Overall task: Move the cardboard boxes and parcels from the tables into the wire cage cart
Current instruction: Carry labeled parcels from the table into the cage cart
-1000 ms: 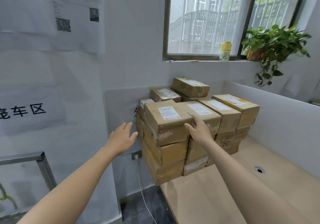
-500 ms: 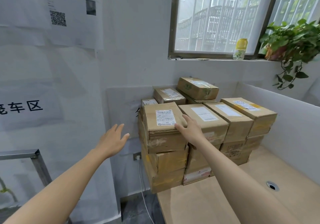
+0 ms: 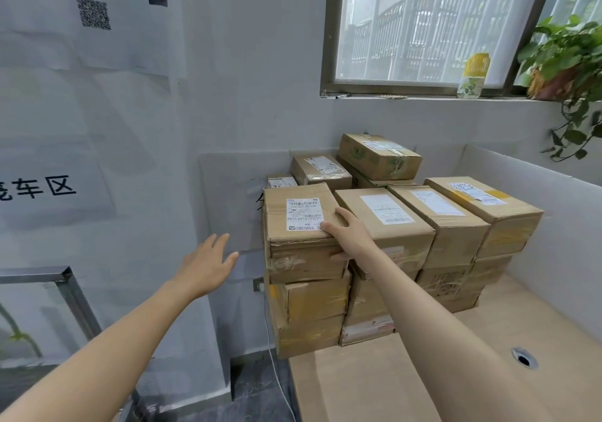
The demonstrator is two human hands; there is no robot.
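Rear boxes (image 3: pixel 321 169) half hidden. My right hand (image 3: pixel 350 236) grips the near-left top box (image 3: pixel 303 258) stacked on the table (image 3: pixel 423 372), fingers (image 3: pixel 344 215) over its lid, thumb on its front; my left hand (image 3: pixel 208 262) hovers left of it, fingers spread.

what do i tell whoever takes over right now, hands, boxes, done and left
Left hand: open, in the air left of the stack, touching nothing.
Right hand: grips the near right edge of the top box of the front left stack, fingers on top, thumb on the front face.
Boxes: all stacked on the table by the wall under the window.
Done: no box lifted yet.
Left: lift the top box, carry it to the cart, then the others. A metal frame at lower left may be the cart.
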